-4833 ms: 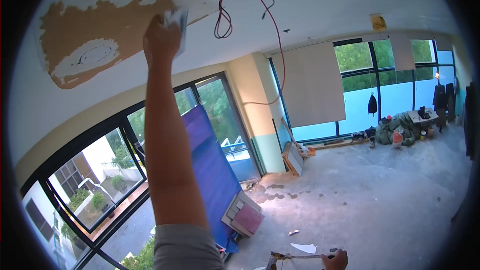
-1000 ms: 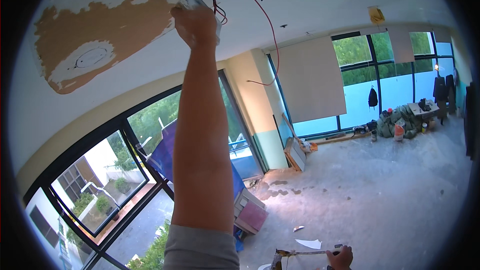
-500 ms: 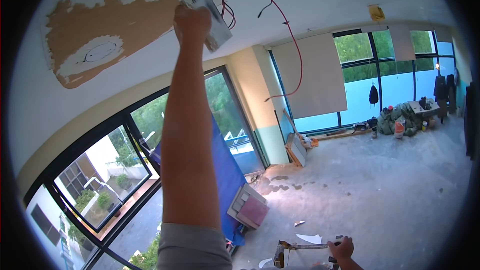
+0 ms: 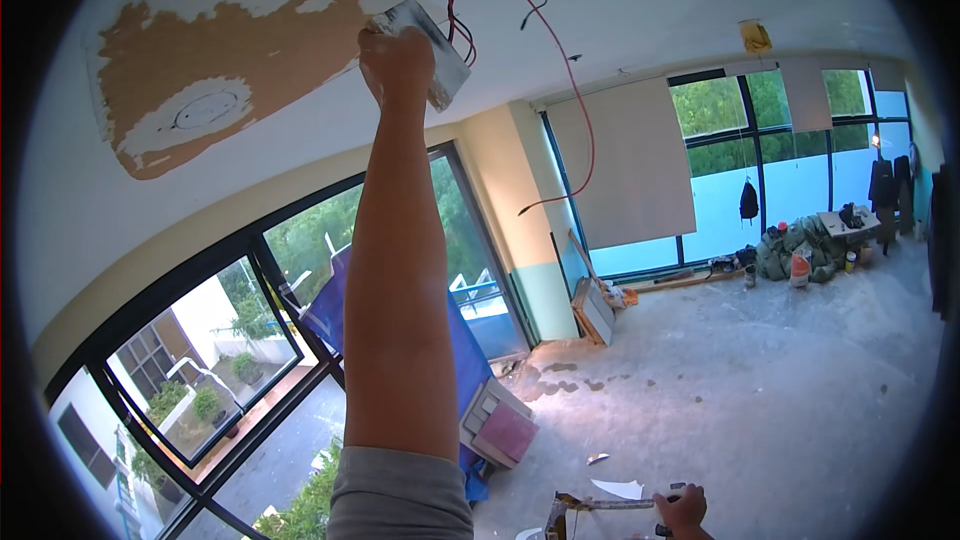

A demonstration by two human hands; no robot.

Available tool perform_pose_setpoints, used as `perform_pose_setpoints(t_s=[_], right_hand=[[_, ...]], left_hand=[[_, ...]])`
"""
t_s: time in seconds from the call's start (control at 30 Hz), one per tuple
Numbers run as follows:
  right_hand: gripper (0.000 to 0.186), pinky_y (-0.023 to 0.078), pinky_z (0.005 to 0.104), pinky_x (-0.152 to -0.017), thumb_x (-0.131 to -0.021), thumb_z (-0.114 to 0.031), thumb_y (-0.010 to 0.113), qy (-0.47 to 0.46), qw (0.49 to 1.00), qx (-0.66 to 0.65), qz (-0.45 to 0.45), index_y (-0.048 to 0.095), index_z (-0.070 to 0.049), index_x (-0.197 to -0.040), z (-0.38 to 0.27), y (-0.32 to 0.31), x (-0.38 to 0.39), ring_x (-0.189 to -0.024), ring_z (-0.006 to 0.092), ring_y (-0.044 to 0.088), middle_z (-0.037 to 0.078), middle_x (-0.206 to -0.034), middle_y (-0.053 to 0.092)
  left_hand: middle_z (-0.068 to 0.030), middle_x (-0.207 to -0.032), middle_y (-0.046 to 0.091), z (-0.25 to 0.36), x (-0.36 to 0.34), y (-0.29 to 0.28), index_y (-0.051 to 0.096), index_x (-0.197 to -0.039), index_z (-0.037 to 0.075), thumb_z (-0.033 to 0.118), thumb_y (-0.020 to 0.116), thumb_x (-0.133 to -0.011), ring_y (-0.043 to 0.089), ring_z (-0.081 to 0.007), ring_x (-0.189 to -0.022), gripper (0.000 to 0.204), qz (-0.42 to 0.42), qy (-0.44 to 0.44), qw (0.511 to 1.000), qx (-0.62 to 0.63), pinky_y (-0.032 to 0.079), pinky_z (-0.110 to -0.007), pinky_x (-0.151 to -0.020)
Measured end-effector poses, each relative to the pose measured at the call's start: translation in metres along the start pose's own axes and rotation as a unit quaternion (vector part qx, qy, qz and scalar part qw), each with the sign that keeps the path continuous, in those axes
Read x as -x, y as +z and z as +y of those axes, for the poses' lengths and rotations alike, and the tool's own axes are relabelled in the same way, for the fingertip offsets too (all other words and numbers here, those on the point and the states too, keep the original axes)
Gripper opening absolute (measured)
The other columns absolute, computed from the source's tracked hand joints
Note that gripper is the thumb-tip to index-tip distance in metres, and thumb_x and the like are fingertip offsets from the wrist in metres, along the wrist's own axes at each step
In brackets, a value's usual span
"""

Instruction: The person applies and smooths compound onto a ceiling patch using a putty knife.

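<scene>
Raised to the ceiling, my left hand (image 4: 398, 62) is wrapped around a flat, plaster-smeared metal trowel (image 4: 441, 58). Its blade lies close to or against the ceiling, at the right end of a brown patch (image 4: 255, 45) edged with white filler. A round outline (image 4: 205, 110) is drawn inside a white area on that patch. Low in the view, my right hand (image 4: 684, 510) grips the corner of a worn frame (image 4: 610, 504) that looks like the top of a stepladder. The fingers there are closed around a dark part.
Red and black wires (image 4: 585, 105) hang from the ceiling just right of the trowel. A dark-framed window (image 4: 250, 240) stands open at left, near blue sheeting (image 4: 470, 350). Boards (image 4: 503, 430) lean below. Bags and bundles (image 4: 795, 252) lie by the far windows.
My left hand and the trowel have shifted slightly right and down in the view, staying by the patch's right end. The right hand keeps its grip on the frame.
</scene>
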State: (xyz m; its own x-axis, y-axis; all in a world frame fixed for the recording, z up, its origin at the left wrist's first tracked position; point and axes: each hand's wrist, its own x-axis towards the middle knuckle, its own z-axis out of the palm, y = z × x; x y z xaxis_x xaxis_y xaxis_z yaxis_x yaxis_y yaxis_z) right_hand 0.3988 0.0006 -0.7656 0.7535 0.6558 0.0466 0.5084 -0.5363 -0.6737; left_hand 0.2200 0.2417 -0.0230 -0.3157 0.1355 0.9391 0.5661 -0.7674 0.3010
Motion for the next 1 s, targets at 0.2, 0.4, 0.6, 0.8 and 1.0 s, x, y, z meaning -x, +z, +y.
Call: perform_pose_setpoints(t_s=[0.2,0.4,0.6,0.8,1.0], right_hand=[[0.053,0.049,0.0419,-0.081,-0.070,-0.058,0.071,-0.069,0.997,0.011,-0.021,0.064,-0.013,-0.098,0.000,-0.013,0.002,-0.094,0.0316,0.060,0.014,-0.093,0.064],[0.057,0.050,0.0423,-0.079,-0.069,-0.059,0.072,-0.066,0.998,-0.010,-0.005,0.064,-0.010,-0.098,0.003,-0.013,0.003,-0.091,0.0335,0.060,0.016,-0.092,0.064],[0.063,0.050,0.0429,-0.079,-0.068,-0.058,0.072,-0.062,0.997,0.043,-0.012,0.061,-0.005,-0.100,0.002,-0.011,0.002,-0.091,0.0337,0.060,0.017,-0.093,0.063],[0.063,0.050,0.0431,-0.078,-0.068,-0.057,0.072,-0.066,0.997,0.022,-0.022,0.060,-0.003,-0.098,-0.002,-0.017,0.003,-0.091,0.0336,0.060,0.017,-0.092,0.063],[0.056,0.051,0.0419,-0.077,-0.068,-0.053,0.074,-0.075,0.997,0.020,0.005,0.061,-0.007,-0.097,-0.008,-0.015,0.004,-0.090,0.0321,0.060,0.015,-0.091,0.063]], left_hand=[[-0.0325,-0.113,0.056,-0.007,-0.006,0.011,0.046,-0.114,-0.016,0.021,0.053,-0.077,0.057,-0.0423,-0.107,0.053,-0.015,-0.005,1.000,0.012,0.045,-0.042,-0.093],[-0.0313,-0.109,0.059,0.006,-0.003,0.015,0.049,-0.113,-0.014,0.021,0.054,-0.076,0.060,-0.0417,-0.101,0.051,0.021,-0.030,0.999,-0.038,0.049,-0.042,-0.088],[-0.0240,-0.089,0.066,0.003,-0.052,-0.004,0.062,-0.089,-0.007,0.018,0.055,-0.078,0.065,-0.0411,-0.084,0.028,-0.110,0.358,0.788,-0.489,0.052,-0.041,-0.079],[-0.0166,-0.089,0.068,-0.012,-0.017,0.038,0.065,-0.081,-0.001,0.004,0.053,-0.078,0.067,-0.0330,-0.084,0.014,0.000,0.245,0.909,-0.338,0.054,-0.039,-0.068],[-0.0267,-0.094,0.065,-0.020,-0.012,0.020,0.049,-0.105,0.000,0.014,0.049,-0.082,0.064,-0.0426,-0.086,0.026,0.002,0.249,0.944,-0.217,0.053,-0.046,-0.076]])
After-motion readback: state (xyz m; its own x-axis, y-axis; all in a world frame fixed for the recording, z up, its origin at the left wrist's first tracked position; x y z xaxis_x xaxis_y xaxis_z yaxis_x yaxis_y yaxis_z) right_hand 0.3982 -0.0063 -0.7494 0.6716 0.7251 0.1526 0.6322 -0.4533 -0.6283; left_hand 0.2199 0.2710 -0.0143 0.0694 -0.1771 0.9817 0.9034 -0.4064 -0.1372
